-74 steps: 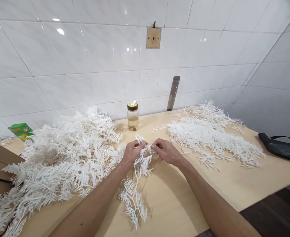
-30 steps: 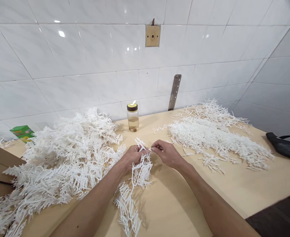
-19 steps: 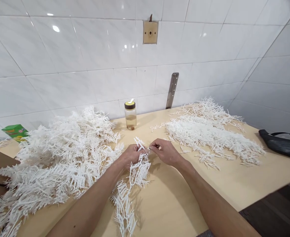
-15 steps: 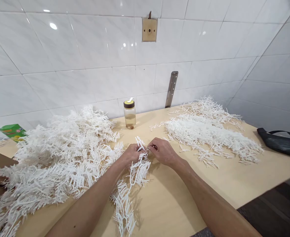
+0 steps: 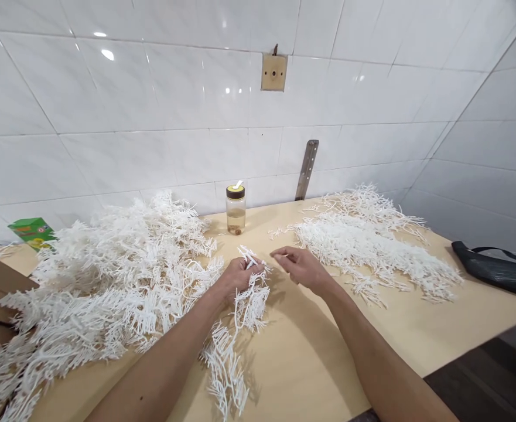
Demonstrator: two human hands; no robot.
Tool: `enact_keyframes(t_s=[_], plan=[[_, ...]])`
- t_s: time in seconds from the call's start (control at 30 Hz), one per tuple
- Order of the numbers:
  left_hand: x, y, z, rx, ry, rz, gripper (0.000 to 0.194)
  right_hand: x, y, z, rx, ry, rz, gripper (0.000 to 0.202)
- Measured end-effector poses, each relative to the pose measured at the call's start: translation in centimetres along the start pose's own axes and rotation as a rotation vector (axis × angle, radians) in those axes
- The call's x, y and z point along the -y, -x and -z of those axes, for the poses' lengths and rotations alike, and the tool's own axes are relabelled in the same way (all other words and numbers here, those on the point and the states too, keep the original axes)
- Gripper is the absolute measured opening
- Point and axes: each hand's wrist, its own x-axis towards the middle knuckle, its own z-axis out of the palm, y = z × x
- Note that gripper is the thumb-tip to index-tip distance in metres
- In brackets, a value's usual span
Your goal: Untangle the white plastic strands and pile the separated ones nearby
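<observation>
In the head view my left hand (image 5: 239,274) is closed around the upper end of a white branched plastic strand (image 5: 254,302). Its fine twigs hang below the hand, and its lower part trails over the table toward me. A short tip of it sticks up past the thumb. Just to the right, my right hand (image 5: 299,266) hovers apart from the strand with its fingers stretched toward it, loosely parted, and nothing visible in them. A large heap of similar white strands (image 5: 121,281) lies left of my left hand. Beyond my right hand spreads a flatter pile of loose white pieces (image 5: 358,240).
A jar of liquid with a dark lid (image 5: 235,211) stands near the tiled wall. A metal strip (image 5: 307,170) leans on the wall. A green box (image 5: 31,232) and a cardboard box (image 5: 3,278) are at the left. A black bag (image 5: 495,266) rests at the right edge.
My right hand has drawn back to the right from the strand, and its pinched fingers have opened. My left hand keeps its hold. The whole view has shifted slightly.
</observation>
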Motion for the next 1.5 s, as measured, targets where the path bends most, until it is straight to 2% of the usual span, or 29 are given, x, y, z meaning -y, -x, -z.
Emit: enact_keyframes(t_s=[0.03,0.1,0.3,0.47,0.57,0.73,0.87,0.97,1.07,1.13,1.17,1.23,1.37,1.5], plan=[[-0.2,0.2,-0.1,0.011,0.003,-0.001,0.045,0.5,0.2,-0.6,0.065,-0.031,0.038,0.034],[-0.6,0.5,-0.3,0.015,-0.004,0.0,0.045,1.0,0.3,-1.6,0.104,-0.046,0.09,0.031],[-1.3,0.8,-0.7,-0.001,-0.013,0.029,0.042,0.8,0.0,-2.0,0.012,0.018,0.122,0.024],[-1.4,0.9,-0.8,-0.011,-0.042,0.032,0.041,1.3,0.3,-2.0,0.0,0.063,0.128,0.02],[-1.5,1.0,-0.9,-0.023,-0.08,0.016,0.041,1.2,0.4,-1.9,-0.002,0.163,0.135,0.018],[-1.3,0.8,-1.0,0.004,-0.164,0.009,0.045,0.9,0.4,-2.3,-0.023,0.452,0.257,0.019],[-1.2,0.6,-1.0,0.005,-0.205,0.023,0.045,0.4,0.1,-3.2,-0.013,0.613,0.21,0.016],[-1.0,0.7,-1.0,-0.005,-0.218,0.017,0.043,-0.9,-0.4,-2.5,-0.114,0.68,0.085,0.018],[-0.5,0.7,-0.9,-0.061,-0.185,-0.01,0.041,-2.2,-0.8,-0.6,-0.295,0.682,-0.042,0.019],[-0.3,0.6,-0.8,-0.102,-0.124,-0.013,0.04,-2.4,-0.9,0.4,-0.411,0.616,-0.048,0.019],[-0.2,0.5,-0.7,-0.112,-0.096,-0.013,0.04,-2.2,-0.8,0.6,-0.426,0.551,-0.025,0.019],[-0.2,0.4,-0.6,-0.111,-0.054,-0.026,0.042,-1.4,-0.6,0.4,-0.342,0.37,0.045,0.02],[-0.2,0.3,-0.6,-0.094,-0.009,-0.046,0.043,0.6,-0.1,-1.4,-0.045,0.09,0.116,0.024],[-0.1,0.1,-0.5,-0.118,-0.001,-0.056,0.043,1.3,0.1,-2.2,0.016,0.044,0.054,0.024]])
